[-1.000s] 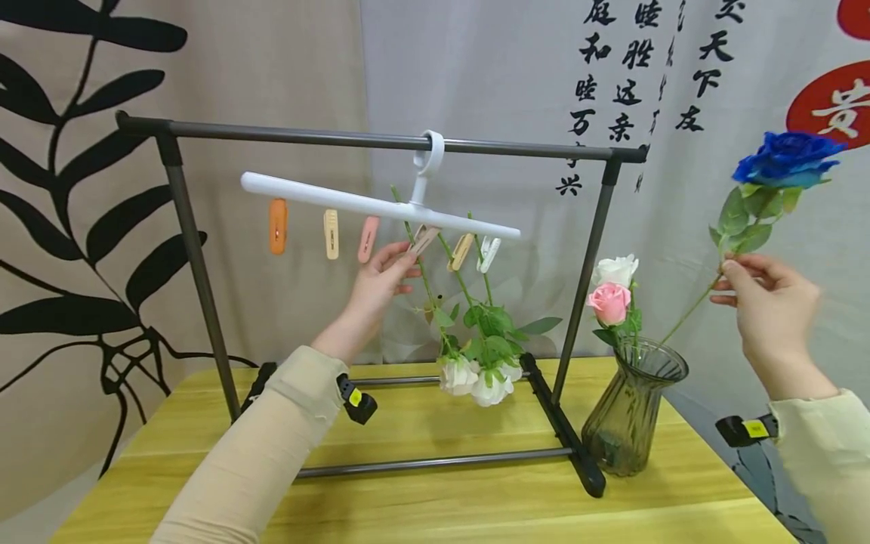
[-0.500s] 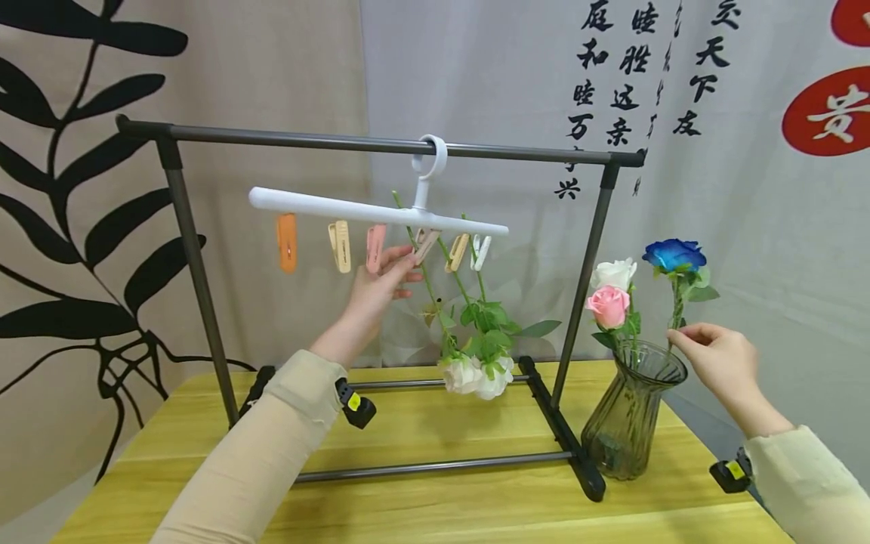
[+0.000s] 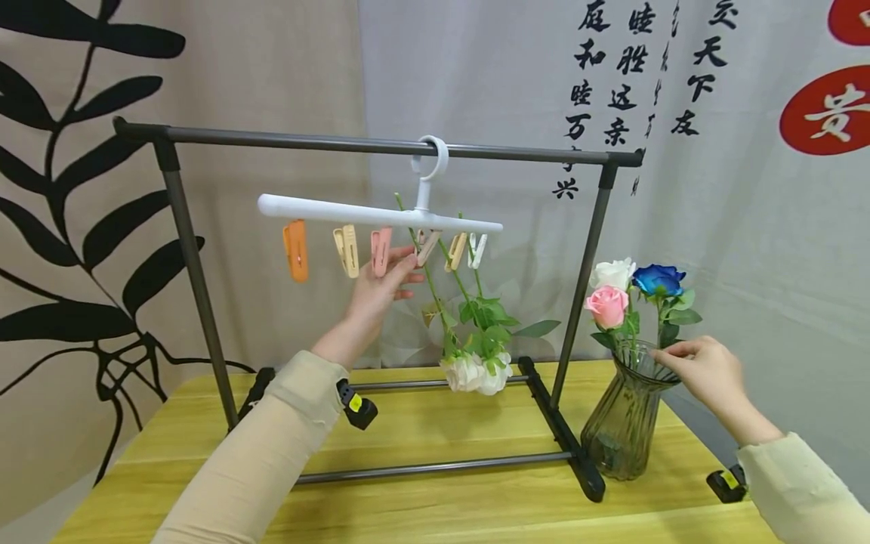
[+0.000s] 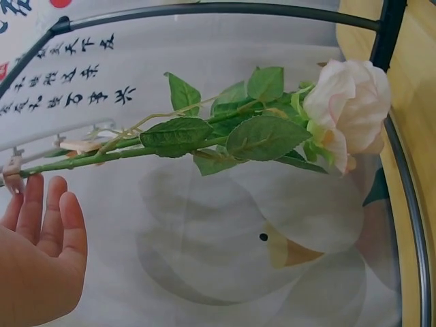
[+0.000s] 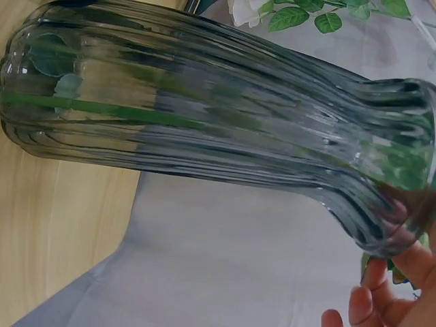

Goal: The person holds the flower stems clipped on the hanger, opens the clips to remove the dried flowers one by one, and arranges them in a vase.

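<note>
My left hand [image 3: 376,291] pinches the lower end of a beige-pink clothespin [image 3: 427,249] under the white hanger [image 3: 340,212]. The green stem of a white rose [image 4: 351,109] passes through that clip, bloom downward. My right hand [image 3: 707,370] is at the rim of the ribbed glass vase [image 3: 621,431], thumb and finger pinching the stem of a blue rose [image 3: 659,279]. In the right wrist view the fingertips [image 5: 361,303] lie right beside the glass rim, and a green stem reaches down to the vase's base. A pink rose [image 3: 608,305] and a white rose [image 3: 614,273] stand in the vase.
The hanger hooks over the top bar of a dark metal rack [image 3: 285,138]. Other clothespins hang along it, orange [image 3: 296,251] at the left, white [image 3: 477,251] at the right. The vase stands on the wooden table [image 3: 421,506] beside the rack's right foot [image 3: 587,476].
My right hand has lowered the blue rose from high at the right into the vase. The hanger has swivelled slightly; my left hand stays at the same clothespin.
</note>
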`<state>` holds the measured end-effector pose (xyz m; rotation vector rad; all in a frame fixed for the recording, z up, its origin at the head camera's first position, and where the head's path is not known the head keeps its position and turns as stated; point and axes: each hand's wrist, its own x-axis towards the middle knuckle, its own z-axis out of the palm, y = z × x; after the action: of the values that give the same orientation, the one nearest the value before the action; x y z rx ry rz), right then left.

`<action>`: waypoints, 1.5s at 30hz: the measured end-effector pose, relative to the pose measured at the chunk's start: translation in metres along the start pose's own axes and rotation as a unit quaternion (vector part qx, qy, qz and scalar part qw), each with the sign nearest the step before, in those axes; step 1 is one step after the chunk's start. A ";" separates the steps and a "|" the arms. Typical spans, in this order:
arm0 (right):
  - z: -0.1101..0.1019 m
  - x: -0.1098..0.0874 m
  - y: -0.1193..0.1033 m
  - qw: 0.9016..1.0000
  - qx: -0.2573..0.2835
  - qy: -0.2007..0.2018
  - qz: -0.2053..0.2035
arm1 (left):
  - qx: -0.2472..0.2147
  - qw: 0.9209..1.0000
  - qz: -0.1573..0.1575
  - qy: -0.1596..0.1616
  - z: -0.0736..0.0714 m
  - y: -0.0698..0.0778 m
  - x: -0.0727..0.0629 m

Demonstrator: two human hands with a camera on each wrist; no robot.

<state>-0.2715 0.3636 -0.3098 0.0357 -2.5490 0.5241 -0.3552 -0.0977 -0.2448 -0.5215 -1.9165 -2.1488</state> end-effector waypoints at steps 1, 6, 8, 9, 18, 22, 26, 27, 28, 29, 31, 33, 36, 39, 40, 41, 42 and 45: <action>0.000 0.000 -0.001 1.000 0.000 -0.001 -0.003 | -0.001 1.000 -0.001 0.001 -0.001 0.000 0.000; -0.006 -0.001 -0.014 1.000 0.000 0.007 -0.002 | -0.006 1.000 -0.004 -0.003 -0.003 0.000 -0.002; -0.012 -0.003 -0.025 0.999 0.006 0.032 -0.004 | -0.004 1.000 -0.006 -0.005 -0.003 -0.001 -0.003; -0.015 -0.004 -0.032 0.999 0.012 0.047 -0.006 | -0.004 1.000 -0.007 -0.006 -0.003 -0.001 -0.003; -0.009 0.007 -0.146 0.968 0.201 0.066 -0.136 | -0.012 1.000 -0.023 -0.018 0.000 -0.004 -0.003; 0.006 0.021 -0.201 0.932 0.329 -0.070 -0.135 | -0.012 0.999 -0.024 -0.020 -0.003 -0.006 -0.005; 0.029 0.041 -0.249 0.866 0.451 -0.193 -0.101 | -0.012 0.999 -0.024 -0.021 -0.005 -0.005 -0.006; 0.035 0.046 -0.259 0.848 0.475 -0.215 -0.094 | -0.010 0.999 -0.024 -0.021 -0.006 -0.005 -0.007; 0.042 0.050 -0.268 0.831 0.498 -0.234 -0.085 | -0.005 0.999 -0.024 -0.021 -0.006 -0.004 -0.007; 0.048 0.054 -0.276 0.815 0.519 -0.248 -0.072 | -0.002 0.999 -0.025 -0.021 -0.006 -0.003 -0.007; 0.058 0.061 -0.288 0.789 0.554 -0.264 -0.041 | 0.008 0.999 -0.025 -0.021 -0.006 -0.003 -0.007; 0.067 0.066 -0.297 0.766 0.587 -0.263 -0.009 | 0.015 0.999 -0.027 -0.016 -0.006 -0.003 -0.007; 0.075 0.072 -0.306 0.746 0.619 -0.245 0.023 | 0.015 0.999 -0.037 -0.005 -0.006 -0.005 -0.007; 0.080 0.077 -0.312 0.732 0.638 -0.235 0.040 | 0.016 0.999 -0.049 -0.008 -0.005 -0.006 -0.008; 0.080 0.079 -0.314 0.725 0.646 -0.235 0.045 | 0.018 0.998 -0.051 -0.011 -0.005 -0.006 -0.008; 0.080 0.081 -0.315 0.717 0.655 -0.234 0.052 | 0.020 0.998 -0.052 -0.016 -0.005 -0.006 -0.008; 0.080 0.083 -0.317 0.707 0.664 -0.235 0.057 | 0.024 0.998 -0.052 -0.021 -0.005 -0.006 -0.008; 0.080 0.091 -0.321 0.685 0.686 -0.236 0.068 | 0.032 0.998 -0.053 -0.031 -0.005 -0.006 -0.007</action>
<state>-0.3476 0.0440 -0.2105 0.5666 -1.8878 2.6050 -0.3516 -0.1027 -0.2532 -0.4912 -2.0828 -2.1509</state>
